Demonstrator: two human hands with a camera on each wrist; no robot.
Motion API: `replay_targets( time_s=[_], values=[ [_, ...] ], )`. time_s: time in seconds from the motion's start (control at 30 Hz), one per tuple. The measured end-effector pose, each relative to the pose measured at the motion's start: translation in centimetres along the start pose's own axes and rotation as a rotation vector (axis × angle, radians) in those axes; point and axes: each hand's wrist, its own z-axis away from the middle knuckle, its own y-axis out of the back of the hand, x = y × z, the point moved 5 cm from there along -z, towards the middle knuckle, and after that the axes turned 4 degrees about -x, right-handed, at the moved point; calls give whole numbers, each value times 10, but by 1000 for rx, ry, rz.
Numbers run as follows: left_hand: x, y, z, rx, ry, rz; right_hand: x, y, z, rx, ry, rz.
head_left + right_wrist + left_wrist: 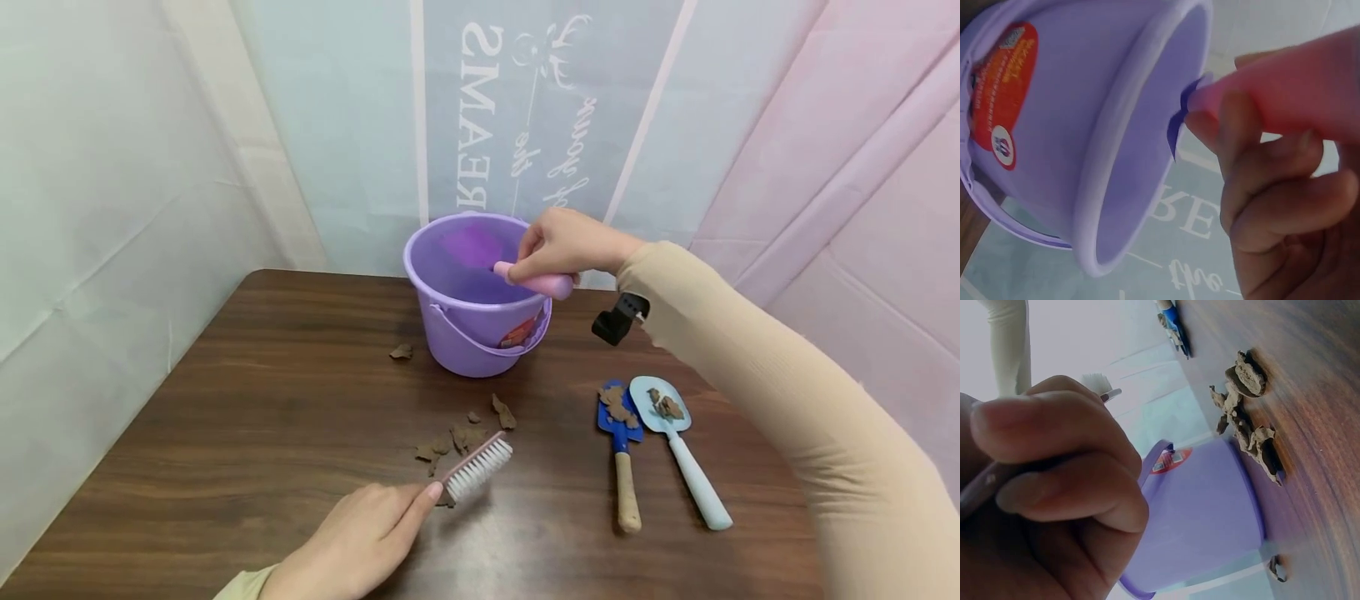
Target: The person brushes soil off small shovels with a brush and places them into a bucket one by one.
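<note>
My left hand (356, 533) grips a brush (480, 468) by its handle, the white bristles just above the table at the front middle. Dry brown leaf pieces (468, 437) lie around and behind the brush head. My right hand (564, 243) holds a small shovel by its pink handle (551, 285), over the right rim of a purple bucket (476, 346). The shovel's purple blade (474, 247) tilts down into the bucket's mouth. In the right wrist view, fingers and thumb wrap the pink handle (1297, 87), and only part of the blade (1179, 119) shows.
To the right lie a blue shovel with a wooden handle (628, 496) and a light blue shovel (701, 483), both bearing leaf pieces. Another leaf (402, 352) lies left of the bucket. A printed curtain (345, 125) hangs behind the wooden table (247, 433).
</note>
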Motion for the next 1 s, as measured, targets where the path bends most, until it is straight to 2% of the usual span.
replay_targets(
  time_s=[0.2,0.53,0.67,0.87,1.0],
  values=[
    [1,0,-1,12,-24,2,3,-3,-22,-78,0,0],
    [-3,0,-3,9,-19,-17,1,-12,-44,-190,29,44],
    [-3,0,-4,24,-27,-13,3,-15,-52,-198,18,57],
    [-3,-3,-3,25,-29,16,8,-27,-60,-227,-20,-12],
    [-4,-4,-3,33,-28,15,10,-35,-63,-243,-28,2]
  ],
)
